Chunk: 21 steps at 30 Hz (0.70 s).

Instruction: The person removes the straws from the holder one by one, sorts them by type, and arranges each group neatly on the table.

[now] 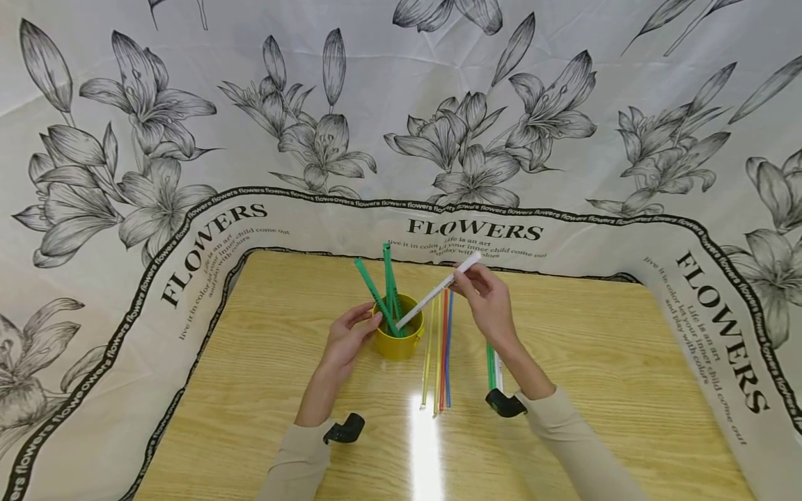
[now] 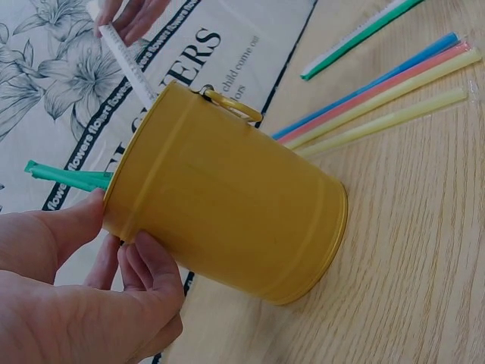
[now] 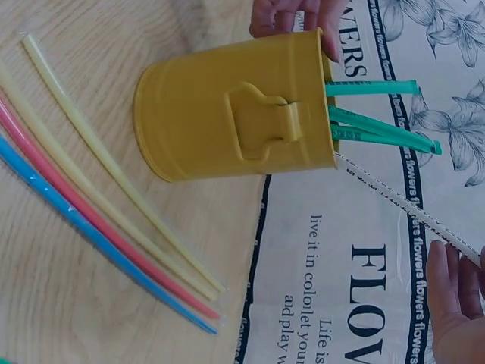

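A yellow metal bucket (image 1: 399, 350) with small side handles stands on the wooden table. My left hand (image 1: 346, 339) grips its rim between thumb and fingers, seen close in the left wrist view. Three green wrapped straws (image 3: 379, 130) lean inside the bucket, their tops sticking out above the rim. With its fingertips my right hand (image 1: 491, 306) pinches a white paper-wrapped straw (image 1: 438, 289) near the upper end. That straw slants down to the left, its lower end inside the bucket. The bucket's bottom is hidden.
Right of the bucket lie two yellow straws (image 2: 394, 117), a red straw (image 1: 444, 348) and a blue straw (image 1: 449, 348), side by side. Farther right, a green straw (image 1: 491, 369) and a white straw (image 1: 498, 372) lie partly under my right arm. A flower-printed cloth (image 1: 326, 223) borders the table (image 1: 601, 390).
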Tool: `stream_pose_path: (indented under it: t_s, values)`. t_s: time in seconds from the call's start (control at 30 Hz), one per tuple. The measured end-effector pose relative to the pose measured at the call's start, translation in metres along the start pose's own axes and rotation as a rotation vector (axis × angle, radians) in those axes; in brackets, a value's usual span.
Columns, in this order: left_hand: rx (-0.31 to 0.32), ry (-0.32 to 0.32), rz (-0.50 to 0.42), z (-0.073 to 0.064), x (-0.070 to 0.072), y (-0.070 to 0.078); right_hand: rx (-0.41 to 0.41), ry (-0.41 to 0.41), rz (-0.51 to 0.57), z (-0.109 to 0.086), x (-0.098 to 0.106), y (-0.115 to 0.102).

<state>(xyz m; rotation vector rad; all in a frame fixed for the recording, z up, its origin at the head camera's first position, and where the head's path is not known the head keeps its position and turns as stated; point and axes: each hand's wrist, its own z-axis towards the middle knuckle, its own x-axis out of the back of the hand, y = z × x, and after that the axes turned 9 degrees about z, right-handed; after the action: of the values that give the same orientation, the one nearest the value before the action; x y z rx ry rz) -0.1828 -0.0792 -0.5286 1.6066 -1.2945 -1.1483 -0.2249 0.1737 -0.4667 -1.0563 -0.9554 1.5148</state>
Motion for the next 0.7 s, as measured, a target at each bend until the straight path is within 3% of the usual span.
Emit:
stream_pose_path:
  t_s: [0.17,0.43,0.7]
  values:
    - [-0.002,0.003,0.007,0.000,-0.001,0.000,-0.003,0.050,0.074,0.002,0.007,-0.008]
    - [0.003,-0.004,0.011,0.001,0.000,-0.001,0.017,0.138,0.081,0.004,0.022,-0.015]
    - [-0.001,-0.007,0.003,0.001,0.000,-0.001,-0.013,0.206,0.103,0.002,0.035,-0.014]
